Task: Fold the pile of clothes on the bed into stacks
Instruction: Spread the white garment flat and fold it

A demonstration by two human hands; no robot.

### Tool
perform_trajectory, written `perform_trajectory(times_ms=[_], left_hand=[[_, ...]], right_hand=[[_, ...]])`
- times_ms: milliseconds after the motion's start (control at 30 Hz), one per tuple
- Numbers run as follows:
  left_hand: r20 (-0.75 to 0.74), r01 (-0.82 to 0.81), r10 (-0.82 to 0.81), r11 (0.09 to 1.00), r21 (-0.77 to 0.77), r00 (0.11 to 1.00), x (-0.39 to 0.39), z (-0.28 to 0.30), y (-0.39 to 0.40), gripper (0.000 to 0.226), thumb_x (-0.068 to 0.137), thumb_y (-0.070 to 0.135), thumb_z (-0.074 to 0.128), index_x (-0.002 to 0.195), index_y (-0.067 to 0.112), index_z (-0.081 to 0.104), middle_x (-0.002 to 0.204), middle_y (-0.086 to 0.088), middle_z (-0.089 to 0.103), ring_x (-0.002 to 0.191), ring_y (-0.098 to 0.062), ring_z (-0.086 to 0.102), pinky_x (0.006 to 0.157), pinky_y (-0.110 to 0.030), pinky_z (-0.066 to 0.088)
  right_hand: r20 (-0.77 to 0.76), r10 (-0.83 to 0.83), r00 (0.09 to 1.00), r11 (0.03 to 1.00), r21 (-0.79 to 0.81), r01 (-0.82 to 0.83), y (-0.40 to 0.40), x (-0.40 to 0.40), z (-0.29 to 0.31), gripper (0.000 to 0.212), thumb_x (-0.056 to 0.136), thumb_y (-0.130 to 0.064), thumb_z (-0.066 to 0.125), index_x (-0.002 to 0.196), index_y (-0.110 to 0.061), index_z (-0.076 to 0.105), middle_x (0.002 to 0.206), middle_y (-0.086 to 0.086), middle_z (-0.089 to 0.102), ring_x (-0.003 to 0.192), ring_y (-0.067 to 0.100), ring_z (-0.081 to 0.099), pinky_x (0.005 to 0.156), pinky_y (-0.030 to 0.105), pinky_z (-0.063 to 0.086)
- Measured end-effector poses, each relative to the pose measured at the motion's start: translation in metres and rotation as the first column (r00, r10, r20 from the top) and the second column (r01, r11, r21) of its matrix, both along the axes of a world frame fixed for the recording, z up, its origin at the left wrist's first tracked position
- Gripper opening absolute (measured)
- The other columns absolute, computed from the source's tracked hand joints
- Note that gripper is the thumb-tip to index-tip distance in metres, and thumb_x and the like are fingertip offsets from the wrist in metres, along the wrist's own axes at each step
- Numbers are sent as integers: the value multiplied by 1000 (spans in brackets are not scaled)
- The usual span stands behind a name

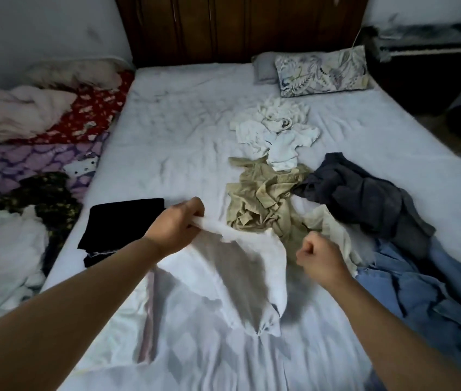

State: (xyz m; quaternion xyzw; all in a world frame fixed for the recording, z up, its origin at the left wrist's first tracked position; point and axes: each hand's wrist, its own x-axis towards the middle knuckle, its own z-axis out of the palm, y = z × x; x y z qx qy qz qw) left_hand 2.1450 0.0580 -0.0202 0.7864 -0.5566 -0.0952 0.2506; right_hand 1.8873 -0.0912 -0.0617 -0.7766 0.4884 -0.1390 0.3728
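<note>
The left hand (177, 222) pinches one edge of a white garment (240, 275), which hangs lifted between the two hands with its lower end trailing on the bed (167, 131). The right hand (318, 256) is clenched into a fist just beside the garment's other edge; whether any cloth is caught inside it cannot be told.

If that fist holds nothing, the garment hangs from a single corner and is likely to twist or bunch as it comes down, spoiling the fold. The trailing end could also drag across the sheet and crease.

Just beyond the right hand lies a tan heap (263, 201), close enough for a sweep of the arm to snag it. To the right of that hand are a dark grey heap (365, 196) and a blue one (421, 289); farther off, white pieces (277, 131).

Beside the left hand sits a folded black stack (122, 227), the only one so far.

No container shows anywhere; everything lies loose on the bed.
</note>
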Motion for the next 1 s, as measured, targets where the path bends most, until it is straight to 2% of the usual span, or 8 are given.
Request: perform_trajectory(times_ms=[100, 200, 467, 600, 733, 833, 933, 1000], left_hand=[[-120, -96, 88, 993, -62, 989, 3, 24, 24, 31, 78, -2, 63, 78, 23, 45, 64, 11, 47, 55, -3, 46, 54, -11, 36], [-203, -61, 42, 994, -89, 978, -3, 44, 38, 31, 78, -7, 57, 78, 22, 48, 65, 9, 47, 55, 0, 47, 54, -11, 36], [-65, 233, -243, 964, -128, 968, -5, 89, 46, 42, 69, -3, 55, 86, 32, 70, 80, 10, 54, 74, -5, 58, 72, -15, 44], [-64, 301, -317, 936, -184, 946, -9, 116, 56, 46, 69, -4, 53, 95, 32, 65, 79, 7, 54, 73, -5, 60, 71, -21, 46], [-174, 330, -405, 879, -345, 898, -13, 143, 67, 21, 78, 12, 58, 86, 30, 66, 81, -1, 58, 76, -14, 64, 74, -30, 51], [-207, 314, -422, 858, -407, 883, -10, 150, 69, 10, 79, 21, 61, 84, 27, 67, 80, 11, 60, 77, 0, 59, 76, -18, 47], [-232, 263, -371, 882, -391, 899, -2, 147, 70, 12, 77, 18, 65, 85, 25, 70, 78, 5, 57, 76, 0, 58, 75, -17, 47], [-218, 252, -338, 905, -344, 915, 5, 139, 74, 14, 74, 26, 65, 84, 35, 70, 81, -2, 59, 77, -6, 62, 76, -18, 48]], right_hand=[[219, -131, 967, 987, 120, 106, -3, -9, 30, 30, 79, 8, 50, 70, -21, 47, 68, 9, 61, 65, 32, 64, 75, 48, 53], [180, 20, 983, 994, 99, -39, 7, -1, 57, 24, 81, 1, 56, 87, -22, 56, 78, 4, 66, 79, 26, 65, 83, 36, 49], [-43, 317, 948, 946, -59, -319, 78, 43, 82, 13, 86, -16, 63, 100, -16, 65, 85, -9, 59, 82, 8, 56, 58, 5, 37], [-58, 312, 948, 946, -67, -316, 83, 60, 87, 36, 85, -20, 63, 120, -16, 58, 111, 2, 62, 101, 19, 59, 81, 26, 46], [-91, 355, 931, 935, 52, -351, 73, 67, 82, 74, 76, -23, 73, 141, -16, 40, 137, 2, 50, 121, 21, 50, 94, 26, 43], [-138, 397, 907, 910, 185, -370, 70, 66, 73, 46, 74, -20, 72, 118, -12, 60, 116, 5, 65, 103, 22, 62, 85, 32, 52], [-2, 349, 937, 913, 226, -339, 73, 61, 76, 8, 79, -12, 64, 85, -7, 67, 81, 6, 69, 78, 19, 64, 68, 26, 49], [143, 210, 967, 936, 258, -241, 68, 56, 81, 13, 83, -12, 58, 73, -19, 58, 66, -1, 57, 63, 14, 52, 60, 24, 40]])
